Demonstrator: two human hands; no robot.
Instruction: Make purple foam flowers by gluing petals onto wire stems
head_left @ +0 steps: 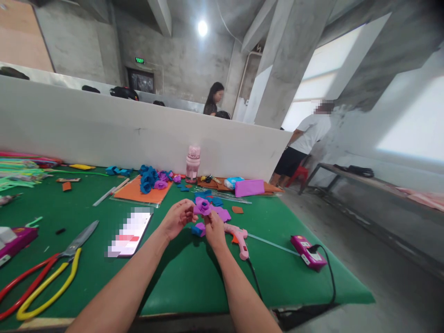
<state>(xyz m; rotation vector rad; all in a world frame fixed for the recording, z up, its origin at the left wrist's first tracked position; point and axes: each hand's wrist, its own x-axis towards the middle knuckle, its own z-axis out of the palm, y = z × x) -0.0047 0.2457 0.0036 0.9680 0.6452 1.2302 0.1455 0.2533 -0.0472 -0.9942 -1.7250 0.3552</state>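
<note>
A green worktop carries the materials, with a white partition standing along its far edge. A bundle of coloured strips fills the far left corner; scissors with one red and one yellow handle lie near the near left corner, blades slightly parted and pointing away from the near edge. An orange sheet lies toward the far edge, left of centre, with blue flowers on its far right part. Between this sheet and the near edge rests a phone, set obliquely. The left hand, its thumb and fingers drawn close together, is at the left rim of a purple flower; whether it grips the petals cannot be told. The right hand is clamped on the base of the same flower from below. A pink bottle stands upright at the far edge; a pink glue gun lies just right of the right hand, and a magenta socket block rests near the right edge. The purple flower is held above the middle of the worktop, with a dark blue centre. A small brown scrap lies just beyond the glue gun.
</note>
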